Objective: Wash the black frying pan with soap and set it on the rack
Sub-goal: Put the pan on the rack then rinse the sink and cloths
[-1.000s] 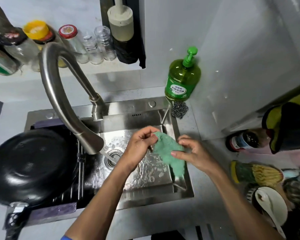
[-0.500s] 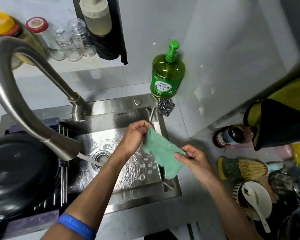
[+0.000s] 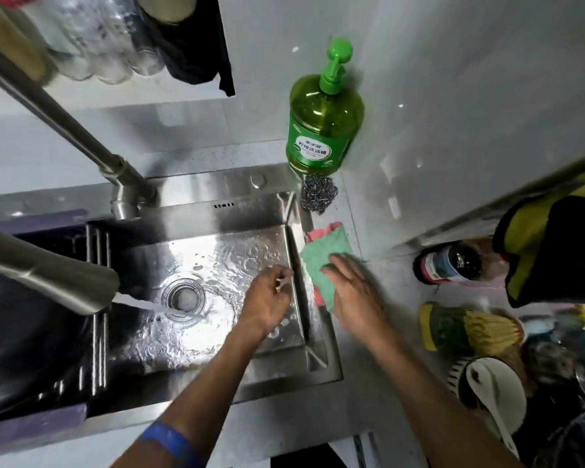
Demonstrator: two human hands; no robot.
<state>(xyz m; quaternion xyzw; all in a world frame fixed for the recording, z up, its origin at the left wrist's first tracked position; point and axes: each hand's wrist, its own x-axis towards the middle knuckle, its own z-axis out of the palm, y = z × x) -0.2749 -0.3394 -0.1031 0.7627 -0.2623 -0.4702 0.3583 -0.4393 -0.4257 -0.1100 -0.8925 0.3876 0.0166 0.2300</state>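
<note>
Wet steel sink (image 3: 217, 204): black frying pan (image 3: 24, 349) sits far left, my left hand (image 3: 267, 302) loosely curled, empty; right hand (image 3: 355, 295) flat on green cloth (image 3: 325, 251).

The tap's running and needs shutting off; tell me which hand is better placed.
Left. The left hand hangs free over the sink, nearer the faucet; the right hand rests on the green cloth.
</note>
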